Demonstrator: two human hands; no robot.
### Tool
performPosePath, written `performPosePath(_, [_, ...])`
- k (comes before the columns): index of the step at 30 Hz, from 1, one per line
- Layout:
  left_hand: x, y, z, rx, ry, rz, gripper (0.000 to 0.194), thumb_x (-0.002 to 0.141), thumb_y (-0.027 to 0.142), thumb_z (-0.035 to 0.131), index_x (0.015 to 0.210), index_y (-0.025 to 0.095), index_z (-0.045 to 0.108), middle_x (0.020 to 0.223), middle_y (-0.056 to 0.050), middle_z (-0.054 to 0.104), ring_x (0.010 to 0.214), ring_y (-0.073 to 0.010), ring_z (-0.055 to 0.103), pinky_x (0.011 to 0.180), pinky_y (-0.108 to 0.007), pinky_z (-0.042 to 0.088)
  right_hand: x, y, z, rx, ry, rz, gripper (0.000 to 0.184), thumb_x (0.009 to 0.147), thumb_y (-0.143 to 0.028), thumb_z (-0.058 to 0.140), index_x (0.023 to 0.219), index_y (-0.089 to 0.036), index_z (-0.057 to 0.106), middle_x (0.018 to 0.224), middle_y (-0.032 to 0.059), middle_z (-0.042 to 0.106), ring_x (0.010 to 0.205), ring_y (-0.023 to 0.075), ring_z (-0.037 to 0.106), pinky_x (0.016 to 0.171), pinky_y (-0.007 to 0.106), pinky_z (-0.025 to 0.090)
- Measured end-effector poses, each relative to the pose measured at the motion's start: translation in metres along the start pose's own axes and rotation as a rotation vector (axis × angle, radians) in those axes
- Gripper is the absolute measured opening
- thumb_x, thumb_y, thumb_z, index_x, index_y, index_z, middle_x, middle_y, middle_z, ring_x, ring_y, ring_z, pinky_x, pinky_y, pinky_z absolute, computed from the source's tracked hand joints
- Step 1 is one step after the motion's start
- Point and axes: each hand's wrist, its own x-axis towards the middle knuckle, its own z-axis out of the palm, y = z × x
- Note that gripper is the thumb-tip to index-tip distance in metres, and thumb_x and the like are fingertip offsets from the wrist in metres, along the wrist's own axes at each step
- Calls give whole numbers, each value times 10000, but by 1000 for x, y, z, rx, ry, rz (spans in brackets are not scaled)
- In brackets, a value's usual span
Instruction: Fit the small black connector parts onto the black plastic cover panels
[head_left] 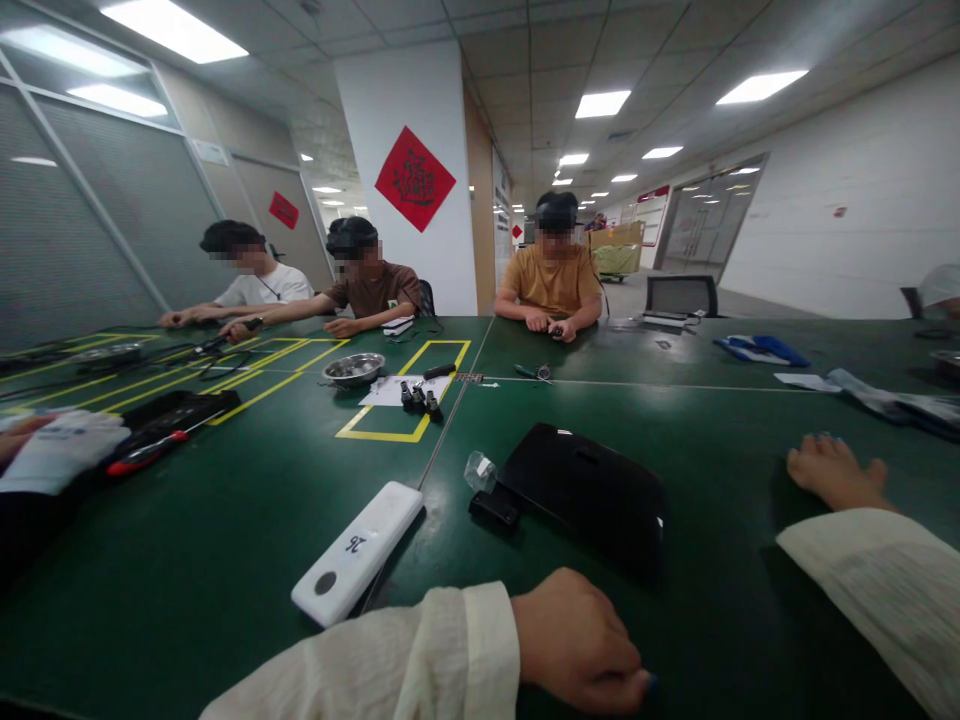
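My left hand point(581, 640) rests on the green table point(720, 600) at the bottom middle, its fingers curled in and no object showing in them. Farther right, my right hand point(836, 475) lies palm down with the thumb apart from the fingers, holding nothing. Between and beyond the hands is a glossy black curved panel point(585, 490), apart from both. A small black block point(493, 510) and a crumpled clear plastic piece point(480, 470) sit at its left end. Left of these lies a white oblong device point(360, 550) marked 26, near my left sleeve.
Several people sit around the table. A gloved hand point(67, 450) is at the left, by a red-handled screwdriver point(146, 455) and black tray point(180, 410). Farther back are a metal bowl point(354, 370), black cylindrical parts point(420, 400), pliers point(534, 373) and a blue item point(761, 350).
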Motion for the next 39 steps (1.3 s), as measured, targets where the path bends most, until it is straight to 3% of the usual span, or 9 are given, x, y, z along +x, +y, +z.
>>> performPosePath(3, [1,1,-1,13,-7,-1,344,852,331,509,541,189,482,541,32,594,528,-86,525,446,-254,307,-27,-57,-9,31,2,-176,575,911,-314,188,1311,-21,480,1395,257,407,1318,319,357,1011,540,248])
performPosePath(8, [2,2,-1,65,20,-2,335,842,319,512,532,194,488,528,23,589,510,-98,509,444,-266,303,-112,-167,-45,170,148,-577,520,935,-276,203,1383,-99,398,1438,156,397,1331,262,356,1080,515,215])
performPosePath(12, [1,2,1,136,68,38,320,832,311,517,534,193,511,521,23,595,482,-104,498,448,-269,309,-181,-215,-73,258,185,-872,500,938,-278,269,1415,-157,358,1463,100,366,1360,232,312,1113,501,176])
performPosePath(15, [1,5,3,195,113,86,306,810,301,536,524,192,531,493,20,585,465,-111,499,464,-277,336,-218,-226,-77,268,183,-1049,500,930,-279,328,1418,-174,353,1479,71,336,1371,224,290,1125,484,180])
performPosePath(18, [1,8,4,271,173,181,313,814,312,523,525,192,546,468,16,559,453,-118,490,479,-288,353,-235,-227,-73,264,163,-1125,489,926,-265,358,1410,-187,366,1466,61,364,1364,217,307,1119,473,218])
performPosePath(24, [3,10,-8,385,348,284,318,832,283,490,534,188,548,477,13,527,459,-116,469,485,-282,357,-233,-226,-68,238,94,-1315,444,943,-194,334,1379,-254,396,1445,-19,406,1370,135,286,1142,407,206])
performPosePath(28, [1,8,-14,443,355,246,323,840,270,485,538,183,556,486,11,528,461,-110,471,508,-261,386,-229,-228,-57,291,18,-1448,424,918,-238,421,1340,-268,443,1441,-48,416,1375,120,267,1153,362,191])
performPosePath(34, [1,7,-10,445,372,258,306,815,270,509,521,188,532,473,22,515,456,-113,479,496,-263,397,-226,-231,-42,346,-64,-1464,387,880,-265,488,1264,-282,529,1365,-33,514,1340,135,342,1150,362,212])
performPosePath(39, [-1,1,-16,468,440,282,315,829,266,475,526,191,514,483,22,504,464,-111,459,499,-265,390,-231,-224,-60,442,-16,-1446,414,866,-299,482,1272,-229,532,1342,19,536,1335,177,347,1144,408,212])
